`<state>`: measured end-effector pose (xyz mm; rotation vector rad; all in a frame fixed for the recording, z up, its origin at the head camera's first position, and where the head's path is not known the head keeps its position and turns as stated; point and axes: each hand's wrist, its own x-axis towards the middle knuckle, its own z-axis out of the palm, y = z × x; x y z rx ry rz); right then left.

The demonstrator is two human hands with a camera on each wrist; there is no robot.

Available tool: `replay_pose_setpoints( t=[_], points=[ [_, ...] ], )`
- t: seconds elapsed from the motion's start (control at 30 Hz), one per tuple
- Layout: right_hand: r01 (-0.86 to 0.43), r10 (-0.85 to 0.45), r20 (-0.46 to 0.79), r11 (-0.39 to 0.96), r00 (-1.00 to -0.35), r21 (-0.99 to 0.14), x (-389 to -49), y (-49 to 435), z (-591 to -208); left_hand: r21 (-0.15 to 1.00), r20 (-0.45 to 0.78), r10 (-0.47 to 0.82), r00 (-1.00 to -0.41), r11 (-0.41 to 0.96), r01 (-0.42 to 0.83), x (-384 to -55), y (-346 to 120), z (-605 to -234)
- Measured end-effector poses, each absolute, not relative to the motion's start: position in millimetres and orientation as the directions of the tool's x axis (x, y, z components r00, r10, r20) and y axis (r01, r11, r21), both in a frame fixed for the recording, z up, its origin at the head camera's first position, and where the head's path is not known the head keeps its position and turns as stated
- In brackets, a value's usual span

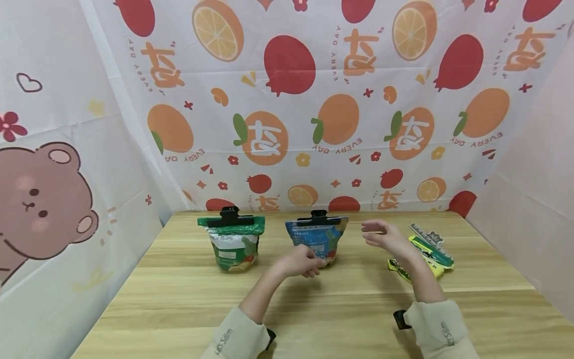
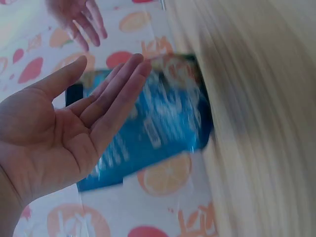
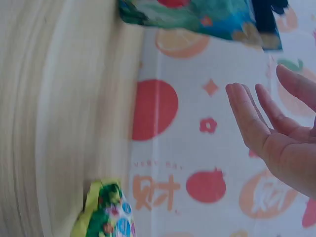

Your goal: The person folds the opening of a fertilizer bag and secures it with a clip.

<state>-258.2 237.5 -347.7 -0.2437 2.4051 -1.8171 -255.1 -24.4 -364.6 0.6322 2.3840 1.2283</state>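
In the head view, the blue bag (image 1: 320,233) is partly covered by the left hand (image 1: 298,262); in the left wrist view, its print (image 2: 152,132) is blurred; in the right wrist view, the yellow-green bag (image 3: 106,212) is cut off.

The blue bag (image 1: 312,238) carries pale lettering and a red patch low down, under a black clip (image 1: 319,218). The green bag (image 1: 234,249) has a white band and printed vegetables, with another black clip (image 1: 230,218). The third bag (image 1: 437,265) mixes yellow and green. Pale yellow-brown wood grain streaks the surface (image 1: 188,309). The white back cloth (image 1: 287,109) repeats oranges and red fruit; the sleeves (image 1: 236,333) are cream with dark lettering.
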Motion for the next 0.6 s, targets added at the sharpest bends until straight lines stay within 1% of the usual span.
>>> replay_pose_setpoints(
  t=[0.1,0.2,0.23,0.27,0.37,0.43,0.6],
  points=[
    [-0.046,-0.158,0.004,0.266,-0.988,-0.963,-252.2,252.5,-345.1,0.836,-0.116,0.570,-0.813,0.499,0.230,-251.3,-9.2,-365.6],
    [-0.063,-0.123,0.028,0.284,-0.992,-0.957,-247.4,271.8,-346.5,0.842,-0.106,0.585,-0.804,0.483,0.240,-250.7,7.4,-368.6],
    [-0.066,-0.109,0.035,0.294,-0.993,-0.953,-246.4,278.7,-348.0,0.843,-0.109,0.590,-0.800,0.481,0.240,-251.1,13.0,-369.9],
    [-0.083,-0.108,0.055,0.275,-0.993,-0.958,-247.6,288.7,-352.7,0.843,-0.111,0.595,-0.796,0.481,0.242,-251.8,18.3,-370.9],
    [-0.078,-0.064,0.062,0.298,-0.996,-0.951,-249.5,312.6,-362.5,0.838,-0.131,0.612,-0.780,0.488,0.243,-254.4,33.7,-373.2],
    [-0.061,-0.034,0.053,0.296,-0.998,-0.953,-252.6,329.7,-370.1,0.829,-0.133,0.626,-0.769,0.495,0.259,-256.1,42.5,-374.4],
    [0.023,0.071,-0.003,0.279,-0.997,-0.960,-259.0,373.8,-388.7,0.804,-0.142,0.617,-0.774,0.528,0.274,-263.7,68.5,-385.3]
  ],
)
